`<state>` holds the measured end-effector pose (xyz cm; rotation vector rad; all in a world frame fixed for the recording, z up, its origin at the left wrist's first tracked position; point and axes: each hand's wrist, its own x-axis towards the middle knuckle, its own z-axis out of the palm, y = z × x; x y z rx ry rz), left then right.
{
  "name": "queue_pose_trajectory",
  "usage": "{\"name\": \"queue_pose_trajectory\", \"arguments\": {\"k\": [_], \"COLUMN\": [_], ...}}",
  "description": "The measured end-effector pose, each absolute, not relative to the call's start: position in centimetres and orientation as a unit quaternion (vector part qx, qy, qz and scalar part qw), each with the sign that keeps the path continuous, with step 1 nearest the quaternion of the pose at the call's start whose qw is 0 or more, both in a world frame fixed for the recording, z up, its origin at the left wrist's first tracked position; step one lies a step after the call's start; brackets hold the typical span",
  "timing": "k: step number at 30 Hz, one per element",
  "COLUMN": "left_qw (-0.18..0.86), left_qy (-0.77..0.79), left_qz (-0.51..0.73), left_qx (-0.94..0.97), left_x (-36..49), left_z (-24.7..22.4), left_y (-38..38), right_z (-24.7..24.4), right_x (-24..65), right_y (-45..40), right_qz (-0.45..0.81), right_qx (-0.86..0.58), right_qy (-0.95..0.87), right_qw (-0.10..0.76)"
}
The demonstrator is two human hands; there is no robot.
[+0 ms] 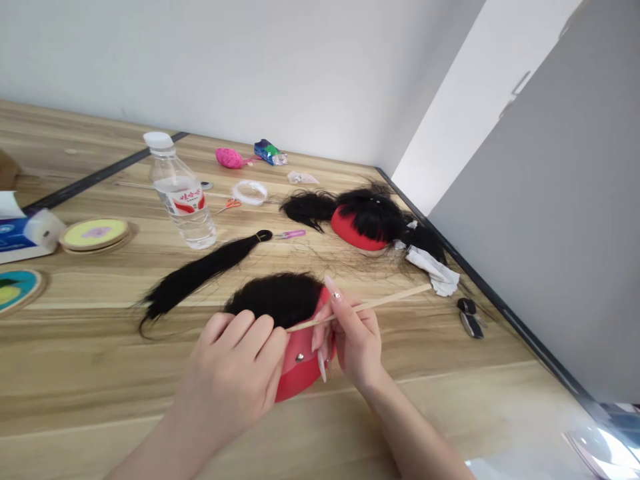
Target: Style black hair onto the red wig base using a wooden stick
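A red rounded form with black hair across its far side lies in front of me. Between the fingers of my right hand is a slender wooden stick, whose tip meets the hair's edge on the form. My left hand is closed at the form's left side, knuckles up, beside that tip. Its fingertips and whatever they grip are hidden. A shiny silver stud shows on the red surface between both hands.
Beyond lie a black hair bundle, purple-handled snips, orange scissors and a clear ring-shaped coil. A water bottle stands left. Another red form with black hair and a crumpled tissue are at right.
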<state>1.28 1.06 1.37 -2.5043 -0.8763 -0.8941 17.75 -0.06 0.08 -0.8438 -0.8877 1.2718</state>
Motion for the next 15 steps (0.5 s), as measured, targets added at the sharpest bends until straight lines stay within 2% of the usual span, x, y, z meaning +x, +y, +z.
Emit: {"name": "queue_pose_trajectory", "arguments": {"k": [15], "left_qw": [0.164], "left_qy": [-0.282], "left_qz": [-0.307], "left_qx": [-0.894], "left_x": [1.08], "left_z": [1.52], "left_y": [1.21], "right_z": [0.24], "right_x": [17.87], "right_y": [0.16], "right_qz": [0.565], "right_qx": [-0.385], "right_qy": [-0.372], "right_qw": [0.628]}}
